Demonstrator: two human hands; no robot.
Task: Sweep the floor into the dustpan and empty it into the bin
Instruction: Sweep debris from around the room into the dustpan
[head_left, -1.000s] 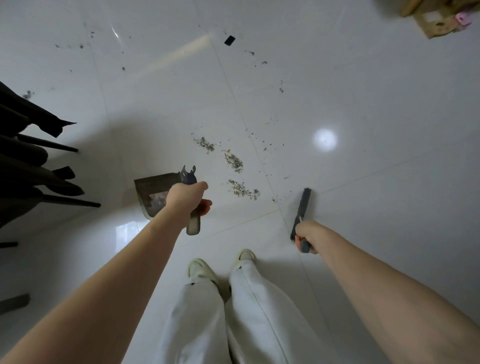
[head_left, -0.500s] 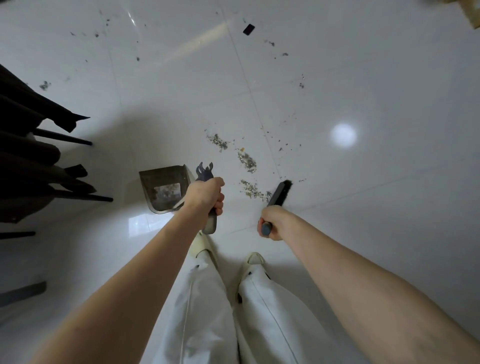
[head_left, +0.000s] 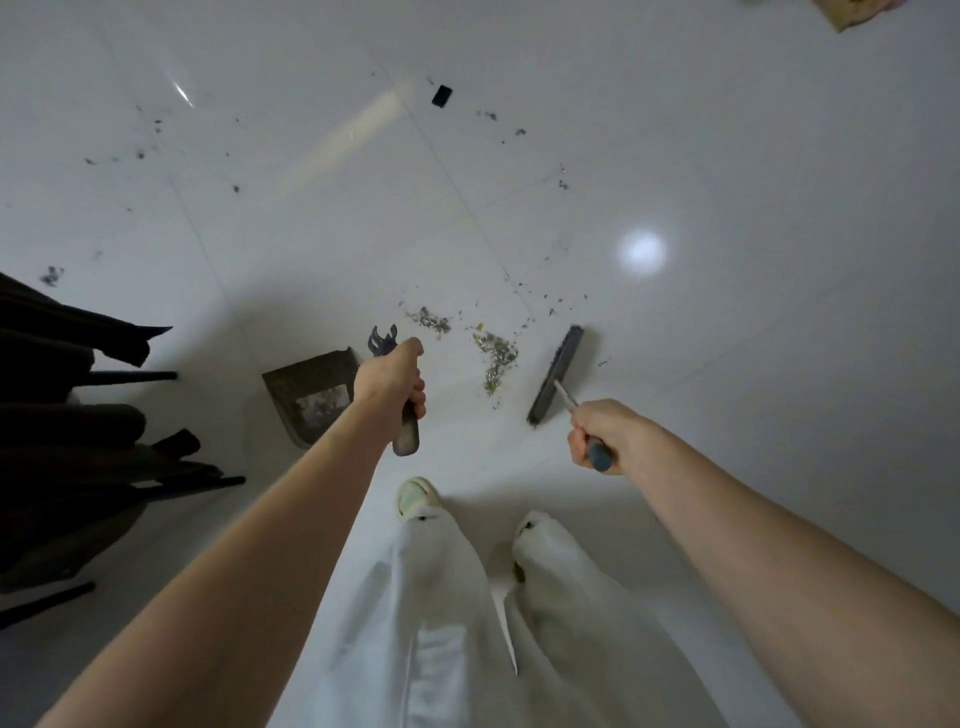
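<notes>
My left hand (head_left: 396, 379) grips the long handle of a grey dustpan (head_left: 311, 395), whose pan sits left of the hand with some debris inside. My right hand (head_left: 602, 431) grips the blue-ended handle of a broom; its dark brush head (head_left: 556, 376) lies on the white tile floor. Between pan and brush lie piles of grey-green dirt (head_left: 496, 353) and a smaller pile (head_left: 431, 319). Fine specks (head_left: 550, 304) trail off to the upper right.
Dark chair legs and fabric (head_left: 78, 415) crowd the left edge. A small black scrap (head_left: 441, 96) and scattered specks (head_left: 140, 153) lie farther off. A brown object (head_left: 852, 13) pokes in at the top right. My feet in pale shoes (head_left: 415, 496) stand just below the hands.
The brush head swung out to the right, away from the dirt pile it was touching. The dirt now lies in a longer streak. The dustpan stayed left of the pile.
</notes>
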